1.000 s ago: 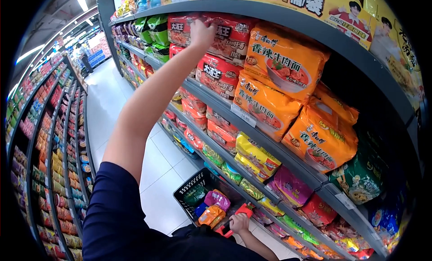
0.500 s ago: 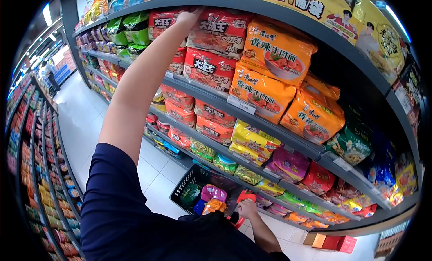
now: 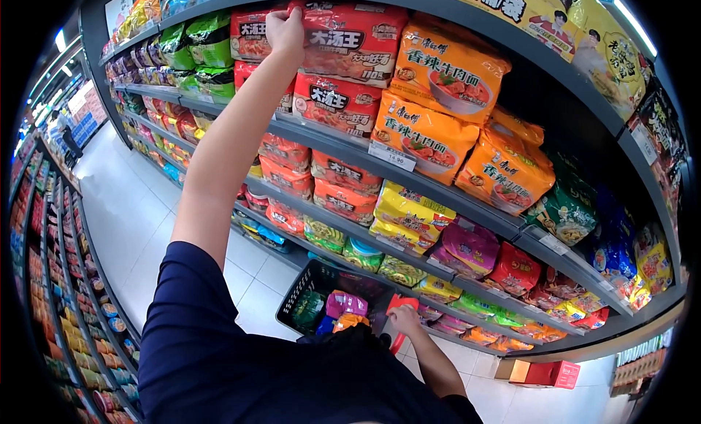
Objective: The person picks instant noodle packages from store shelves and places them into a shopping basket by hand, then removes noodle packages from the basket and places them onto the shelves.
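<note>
My left hand (image 3: 286, 31) reaches up to the upper shelf, its fingers closed on the top left corner of a red instant noodle multipack (image 3: 352, 48). That pack rests on another red multipack (image 3: 336, 102) and juts slightly forward. To its right, orange noodle multipacks (image 3: 451, 70) are stacked. Low down, my right hand (image 3: 404, 320) is wrapped around the red handle (image 3: 400, 303) of a black shopping basket (image 3: 292, 296). Inside the basket lie a purple pack (image 3: 346, 304), an orange pack (image 3: 350, 322), and green and blue packs.
Shelves (image 3: 343, 143) full of noodle packs curve along the right. Another stocked shelf (image 3: 73, 300) runs along the left. Between them is a white tiled aisle (image 3: 139, 205), with a person (image 3: 67, 139) far off. A red box (image 3: 548, 374) sits on the floor at lower right.
My left hand has come from the pack's top, under the upper shelf edge, out to its front corner. The red pack has shifted slightly forward. My right hand still holds the basket handle.
</note>
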`<act>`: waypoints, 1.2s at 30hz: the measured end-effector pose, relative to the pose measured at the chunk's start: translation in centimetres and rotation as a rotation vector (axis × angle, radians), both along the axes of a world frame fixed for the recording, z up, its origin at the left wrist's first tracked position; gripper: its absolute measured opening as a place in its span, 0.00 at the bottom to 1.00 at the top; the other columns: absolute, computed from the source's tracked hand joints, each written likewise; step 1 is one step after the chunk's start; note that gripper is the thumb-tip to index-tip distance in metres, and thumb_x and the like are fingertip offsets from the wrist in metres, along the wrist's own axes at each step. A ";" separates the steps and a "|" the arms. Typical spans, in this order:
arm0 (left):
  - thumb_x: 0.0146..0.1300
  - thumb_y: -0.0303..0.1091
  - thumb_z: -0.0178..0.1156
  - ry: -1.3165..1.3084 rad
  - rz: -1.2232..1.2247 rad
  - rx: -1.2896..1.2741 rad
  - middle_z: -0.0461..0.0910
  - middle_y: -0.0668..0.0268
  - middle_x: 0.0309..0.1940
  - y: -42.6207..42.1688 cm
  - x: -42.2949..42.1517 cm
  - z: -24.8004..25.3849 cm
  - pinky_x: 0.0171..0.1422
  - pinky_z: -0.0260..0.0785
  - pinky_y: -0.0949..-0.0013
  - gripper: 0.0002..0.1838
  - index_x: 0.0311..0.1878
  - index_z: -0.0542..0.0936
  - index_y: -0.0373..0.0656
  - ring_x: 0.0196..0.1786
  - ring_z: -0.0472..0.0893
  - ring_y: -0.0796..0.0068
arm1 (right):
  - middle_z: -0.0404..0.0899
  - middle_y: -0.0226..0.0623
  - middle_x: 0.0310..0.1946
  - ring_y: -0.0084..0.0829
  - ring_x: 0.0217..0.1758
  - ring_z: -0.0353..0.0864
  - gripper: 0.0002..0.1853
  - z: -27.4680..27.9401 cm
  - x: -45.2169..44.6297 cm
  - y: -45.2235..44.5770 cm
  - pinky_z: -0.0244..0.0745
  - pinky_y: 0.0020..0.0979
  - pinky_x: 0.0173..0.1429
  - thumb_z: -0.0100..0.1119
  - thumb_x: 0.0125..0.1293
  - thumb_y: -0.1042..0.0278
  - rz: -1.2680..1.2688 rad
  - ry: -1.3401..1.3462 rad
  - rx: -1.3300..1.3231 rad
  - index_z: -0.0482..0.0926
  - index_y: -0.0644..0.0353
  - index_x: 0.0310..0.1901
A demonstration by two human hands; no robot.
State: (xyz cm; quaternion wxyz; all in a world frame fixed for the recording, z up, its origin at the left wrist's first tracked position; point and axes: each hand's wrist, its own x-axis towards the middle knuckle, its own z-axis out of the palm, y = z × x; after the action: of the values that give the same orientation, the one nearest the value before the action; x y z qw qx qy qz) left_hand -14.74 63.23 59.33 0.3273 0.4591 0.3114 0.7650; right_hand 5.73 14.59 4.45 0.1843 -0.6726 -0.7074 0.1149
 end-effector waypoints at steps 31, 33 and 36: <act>0.65 0.24 0.54 0.276 -0.459 -0.430 0.72 0.68 0.38 -33.6 -17.1 -36.8 0.53 0.64 0.76 0.18 0.58 0.65 0.37 0.44 0.71 0.81 | 0.63 0.40 0.66 0.37 0.69 0.62 0.42 17.4 -14.3 3.3 0.57 0.40 0.70 0.34 0.65 0.30 -0.375 1.890 -0.412 0.59 0.61 0.67; 0.66 0.27 0.52 0.203 -0.503 -0.685 0.74 0.62 0.48 -35.6 -17.6 -40.9 0.60 0.61 0.73 0.25 0.65 0.62 0.36 0.52 0.72 0.75 | 0.67 0.40 0.63 0.34 0.66 0.66 0.33 13.4 -15.5 1.9 0.66 0.37 0.65 0.46 0.68 0.44 -0.597 1.813 -0.576 0.60 0.60 0.66; 0.62 0.27 0.50 0.100 -0.500 -0.951 0.72 0.59 0.58 -37.4 -18.8 -49.6 0.65 0.57 0.70 0.25 0.64 0.66 0.36 0.61 0.69 0.72 | 0.68 0.40 0.59 0.35 0.61 0.71 0.30 10.0 -16.1 1.8 0.76 0.38 0.54 0.55 0.66 0.59 -0.779 1.700 -0.703 0.58 0.57 0.66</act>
State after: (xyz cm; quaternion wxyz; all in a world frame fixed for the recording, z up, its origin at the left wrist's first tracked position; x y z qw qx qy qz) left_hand -33.54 25.83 9.73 0.6559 0.3563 0.5198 0.4155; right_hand -10.39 16.42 14.42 0.4448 -0.5683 0.0035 0.6923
